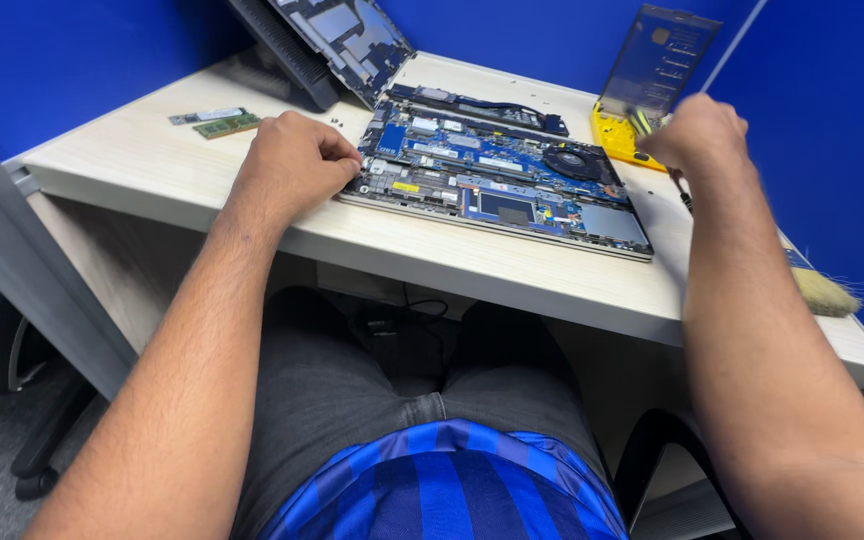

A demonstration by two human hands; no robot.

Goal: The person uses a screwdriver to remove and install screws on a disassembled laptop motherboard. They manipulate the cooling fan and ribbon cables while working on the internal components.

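Note:
An opened laptop base [497,180] with its blue circuit board and fan exposed lies on a pale wooden desk [132,160]. My left hand [292,160] rests curled at the laptop's left edge, fingers touching the frame. My right hand [697,135] hovers at the right, over a yellow bit case [617,135] with a clear lid standing open. It grips a thin dark tool whose tip [685,198] shows just below the hand. The laptop's removed bottom cover [337,40] leans at the back.
Two memory sticks [217,121] lie at the desk's left rear, with tiny screws near the cover. A brush [822,292] lies at the right edge. Blue partition walls enclose the desk. My legs and a chair are below.

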